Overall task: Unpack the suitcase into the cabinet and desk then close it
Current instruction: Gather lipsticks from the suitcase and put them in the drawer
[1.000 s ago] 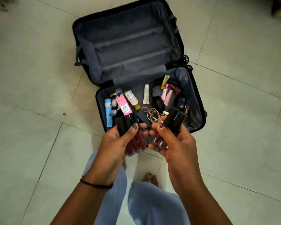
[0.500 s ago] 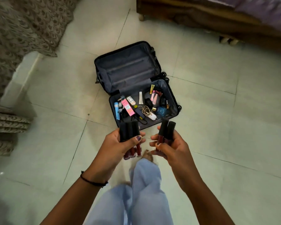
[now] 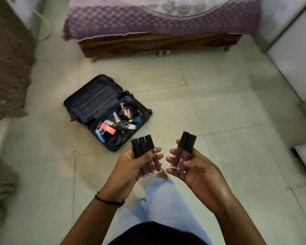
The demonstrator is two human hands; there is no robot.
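Observation:
A small black suitcase (image 3: pixel 81 101) lies open on the tiled floor, left of centre. Its lower half holds several cosmetics, a pink box (image 3: pixel 108 129), a white cable and a blue bottle. My left hand (image 3: pixel 129 167) is closed around three dark-red lip gloss tubes (image 3: pixel 149 163) with black caps. My right hand (image 3: pixel 194 170) grips two more of the same lip gloss tubes (image 3: pixel 181 156). Both hands are held in front of me, to the right of and nearer than the suitcase, well above the floor.
A wooden bed (image 3: pixel 157 45) with a purple cover (image 3: pixel 159 18) stands at the back. A brown patterned fabric (image 3: pixel 7 64) hangs at the left. White cabinet panels (image 3: pixel 297 55) line the right side. My light-blue trouser legs (image 3: pixel 159 200) are below my hands.
I have risen and stepped back from the suitcase, which now looks smaller and farther left. The bed and right-side cabinet have come into view. Both hands keep their tubes and have spread slightly apart.

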